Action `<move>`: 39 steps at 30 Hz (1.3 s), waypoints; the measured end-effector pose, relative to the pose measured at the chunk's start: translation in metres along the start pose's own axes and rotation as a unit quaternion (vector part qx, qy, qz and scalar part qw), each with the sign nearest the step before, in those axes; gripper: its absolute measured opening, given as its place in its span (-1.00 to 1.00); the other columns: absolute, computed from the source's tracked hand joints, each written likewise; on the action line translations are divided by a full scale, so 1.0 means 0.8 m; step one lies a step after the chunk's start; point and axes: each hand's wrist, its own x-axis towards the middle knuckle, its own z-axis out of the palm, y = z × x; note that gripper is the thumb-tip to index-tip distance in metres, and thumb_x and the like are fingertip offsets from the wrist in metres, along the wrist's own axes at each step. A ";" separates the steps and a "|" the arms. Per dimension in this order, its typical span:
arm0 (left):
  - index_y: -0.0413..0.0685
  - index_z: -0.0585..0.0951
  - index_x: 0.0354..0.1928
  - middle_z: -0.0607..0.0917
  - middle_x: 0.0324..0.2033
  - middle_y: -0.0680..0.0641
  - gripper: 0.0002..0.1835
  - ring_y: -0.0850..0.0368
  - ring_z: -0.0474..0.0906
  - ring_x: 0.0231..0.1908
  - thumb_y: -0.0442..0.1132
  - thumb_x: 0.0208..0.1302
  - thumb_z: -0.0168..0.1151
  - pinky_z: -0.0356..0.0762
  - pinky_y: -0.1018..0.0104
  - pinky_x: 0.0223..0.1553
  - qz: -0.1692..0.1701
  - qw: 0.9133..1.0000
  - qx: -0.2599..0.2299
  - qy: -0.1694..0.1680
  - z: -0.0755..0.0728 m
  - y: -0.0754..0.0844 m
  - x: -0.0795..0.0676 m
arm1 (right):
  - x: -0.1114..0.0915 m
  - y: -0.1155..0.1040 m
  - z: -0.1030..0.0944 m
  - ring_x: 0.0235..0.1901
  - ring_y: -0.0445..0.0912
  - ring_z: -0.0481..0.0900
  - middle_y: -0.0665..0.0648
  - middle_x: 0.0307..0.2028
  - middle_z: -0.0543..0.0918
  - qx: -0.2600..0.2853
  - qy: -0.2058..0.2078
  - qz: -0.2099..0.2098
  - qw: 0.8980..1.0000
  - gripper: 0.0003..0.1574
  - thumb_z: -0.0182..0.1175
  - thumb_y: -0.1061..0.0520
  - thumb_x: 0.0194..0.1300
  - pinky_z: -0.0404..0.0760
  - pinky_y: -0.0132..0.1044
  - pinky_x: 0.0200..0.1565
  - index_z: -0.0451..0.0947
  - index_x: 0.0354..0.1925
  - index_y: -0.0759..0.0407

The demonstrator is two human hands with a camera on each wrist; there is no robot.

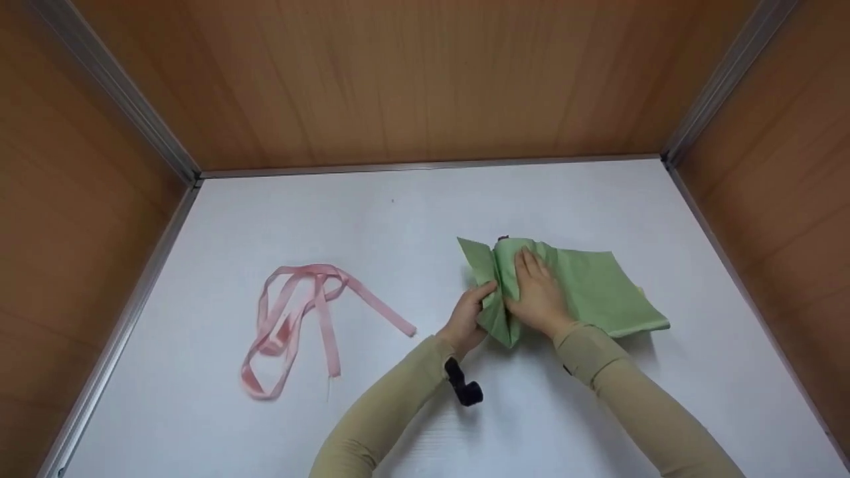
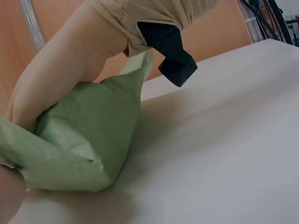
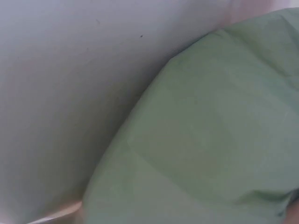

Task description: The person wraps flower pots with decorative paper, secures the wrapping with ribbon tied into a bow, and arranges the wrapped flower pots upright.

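Observation:
A sheet of green wrapping paper (image 1: 597, 285) lies right of the table's middle, gathered and folded at its left part. My left hand (image 1: 467, 317) pinches the left folded edge, thumb on top. My right hand (image 1: 539, 295) rests flat on the paper just beside that fold, fingers straight and pressing down. A small dark bit (image 1: 503, 237) shows at the paper's top edge, and a yellow bit (image 1: 641, 291) peeks out at its right side; what they belong to is hidden. In the right wrist view the green paper (image 3: 201, 126) fills most of the picture.
A long pink ribbon (image 1: 325, 332) lies in loose loops on the white table (image 1: 199, 318), to the left. Wooden panels (image 1: 425, 79) with metal edging wall in the back and sides. A black camera mount (image 1: 468, 393) hangs from the left wrist.

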 end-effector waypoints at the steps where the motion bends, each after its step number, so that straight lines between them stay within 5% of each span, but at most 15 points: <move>1: -0.17 0.32 0.28 0.53 0.00 0.03 -0.52 0.24 0.46 -0.02 -0.07 0.43 -0.13 0.44 0.40 0.02 -0.001 1.000 -0.013 0.002 0.004 -0.003 0.002 | 0.000 0.001 0.000 0.43 0.26 -0.09 0.42 0.43 -0.03 0.010 -0.005 0.000 1.000 -0.07 0.06 0.01 0.29 0.03 0.10 0.38 -0.06 0.39 0.50; 8: -0.02 0.31 0.30 0.54 0.01 0.11 -0.49 0.30 0.51 -0.05 0.02 0.39 -0.09 0.46 0.44 -0.03 -0.014 0.997 -0.078 0.004 0.024 -0.013 0.011 | 0.000 0.014 -0.011 0.47 0.17 -0.32 0.31 0.48 -0.24 0.124 -0.055 0.037 0.990 -0.16 -0.34 -0.17 0.51 -0.24 0.07 0.42 -0.25 0.44 0.36; 14: -0.09 0.35 0.29 0.59 -0.03 0.11 -0.51 0.34 0.54 -0.10 -0.01 0.44 -0.14 0.49 0.47 -0.07 0.023 0.999 -0.021 -0.012 0.035 -0.017 0.017 | 0.001 0.021 -0.023 0.47 0.13 -0.42 0.25 0.48 -0.35 0.206 -0.082 0.041 0.974 -0.15 -0.50 -0.23 0.51 -0.35 0.08 0.41 -0.37 0.45 0.30; 17: -0.14 0.39 0.25 0.59 0.02 0.05 -0.52 0.30 0.51 -0.04 -0.02 0.44 -0.14 0.47 0.42 0.00 0.042 0.998 0.041 -0.001 0.041 -0.020 0.019 | -0.001 0.021 -0.028 0.46 0.12 -0.46 0.22 0.48 -0.39 0.285 -0.088 0.051 0.953 -0.16 -0.53 -0.25 0.50 -0.38 0.12 0.40 -0.42 0.47 0.20; 19: -0.13 0.40 0.27 0.54 0.12 0.03 -0.52 0.27 0.46 0.06 -0.02 0.45 -0.14 0.42 0.37 0.09 0.050 0.995 0.085 0.010 0.045 -0.023 0.020 | -0.002 0.021 -0.030 0.46 0.09 -0.52 0.15 0.49 -0.43 0.351 -0.095 0.074 0.928 -0.18 -0.58 -0.30 0.48 -0.42 0.18 0.38 -0.47 0.48 0.05; 23: -0.09 0.24 0.39 0.08 0.45 0.07 -0.45 0.18 0.03 0.41 -0.05 0.44 -0.11 0.13 0.24 0.35 0.083 0.982 0.164 0.042 0.049 -0.030 0.023 | -0.004 0.019 -0.031 0.43 0.01 -0.64 0.01 0.48 -0.50 0.440 -0.109 0.108 0.885 -0.22 -0.72 -0.37 0.41 -0.54 0.24 0.32 -0.56 0.46 -0.19; 26: -0.06 0.13 0.44 -0.28 0.49 0.12 -0.40 0.16 -0.36 0.46 -0.08 0.42 -0.08 -0.16 0.17 0.44 0.112 0.971 0.200 0.062 0.049 -0.035 0.025 | -0.003 0.018 -0.030 0.43 -0.02 -0.66 -0.05 0.48 -0.49 0.476 -0.107 0.098 0.867 -0.21 -0.78 -0.38 0.39 -0.59 0.20 0.32 -0.56 0.46 -0.19; 28: -0.08 0.17 0.42 -0.30 0.49 0.12 -0.41 0.14 -0.38 0.47 -0.07 0.41 -0.07 -0.22 0.14 0.44 0.124 0.964 0.222 0.072 0.049 -0.038 0.026 | -0.002 0.019 -0.029 0.43 -0.04 -0.64 -0.06 0.49 -0.44 0.497 -0.096 0.090 0.858 -0.23 -0.79 -0.35 0.41 -0.59 0.15 0.33 -0.53 0.47 -0.16; 34: -0.24 0.58 0.08 -0.15 0.49 0.06 -0.54 0.09 -0.35 0.48 -0.03 0.44 -0.08 -0.27 0.05 0.44 0.146 0.943 0.289 0.081 0.048 -0.039 0.028 | -0.006 0.027 -0.027 0.45 -0.07 -0.59 -0.06 0.50 -0.37 0.522 -0.077 0.081 0.846 -0.16 -0.78 -0.41 0.37 -0.57 0.11 0.35 -0.47 0.48 -0.15; 39: -0.22 0.33 0.30 -0.07 0.48 -0.13 -0.47 -0.06 -0.28 0.48 -0.03 0.53 -0.38 -0.27 -0.09 0.42 0.181 0.921 0.334 0.085 0.048 -0.045 0.030 | -0.007 0.030 -0.028 0.46 -0.10 -0.53 -0.02 0.51 -0.31 0.530 -0.060 0.074 0.842 -0.01 -0.73 -0.57 0.25 -0.57 0.09 0.36 -0.44 0.48 -0.16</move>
